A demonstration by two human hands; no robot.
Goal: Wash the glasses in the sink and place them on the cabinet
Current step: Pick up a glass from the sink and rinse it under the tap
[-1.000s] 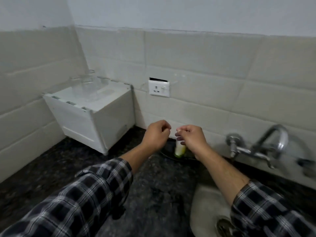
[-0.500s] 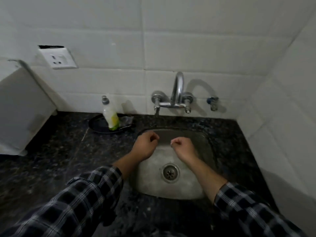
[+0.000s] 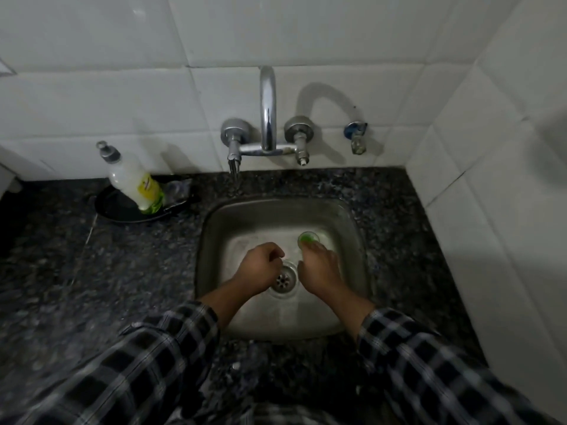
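Showing green inside: small clear glass (image 3: 308, 238).

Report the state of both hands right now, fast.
Left hand: closed, fingers curled, holding nothing visible.
Right hand: fingertips at the glass in the sink; whether it has a grip cannot be told.

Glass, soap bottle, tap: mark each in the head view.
glass (image 3: 308, 238), head view, green base inside the rim
soap bottle (image 3: 131, 178), head view, middle of the body
tap (image 3: 267, 99), head view, upright part of the spout
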